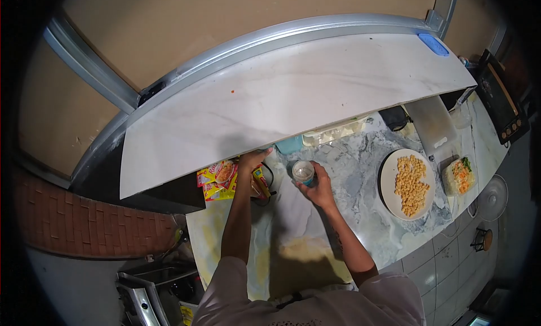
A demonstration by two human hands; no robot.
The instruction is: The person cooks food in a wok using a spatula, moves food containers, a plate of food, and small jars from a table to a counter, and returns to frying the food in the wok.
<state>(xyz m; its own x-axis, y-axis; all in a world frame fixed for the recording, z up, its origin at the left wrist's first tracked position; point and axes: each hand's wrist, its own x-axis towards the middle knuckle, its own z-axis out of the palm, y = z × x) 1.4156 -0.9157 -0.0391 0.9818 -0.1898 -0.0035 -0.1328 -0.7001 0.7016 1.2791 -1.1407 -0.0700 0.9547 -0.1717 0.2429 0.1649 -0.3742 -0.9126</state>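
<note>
My right hand (320, 186) is wrapped round a small clear cup or jar (303, 171) above the marble counter (355, 173). My left hand (255, 158) reaches to the edge of the raised white shelf, beside yellow and red food packets (218, 179); its fingers are partly out of sight, and what they touch cannot be made out. Close to its fingertips, under the shelf edge, is a teal container (289, 145). To the right, a white plate (387, 182) holds chickpeas (411, 185).
The raised white shelf (282, 83) spans the back, with a blue lid (433, 44) on it. An egg tray (335, 132), a dark item (394, 118), a translucent board (431, 123) and a container of chopped vegetables (459, 177) stand along the counter. A stove (143, 303) is lower left.
</note>
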